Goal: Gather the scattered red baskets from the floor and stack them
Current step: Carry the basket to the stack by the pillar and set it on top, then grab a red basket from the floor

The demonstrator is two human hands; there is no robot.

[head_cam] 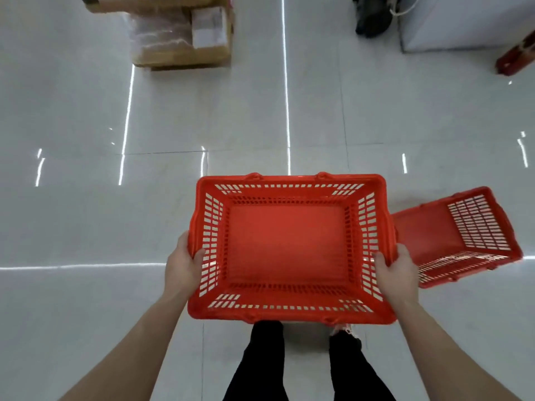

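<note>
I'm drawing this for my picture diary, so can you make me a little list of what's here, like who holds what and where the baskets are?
held basket: red, empty, upright, held up in front of the person
left hand: grips the basket's left rim
right hand: grips its right rim
second basket: red, tipped on its side on the floor, to the right
floor: shiny pale tiles
far away: cardboard boxes at the top left
stacked yet: no
</note>
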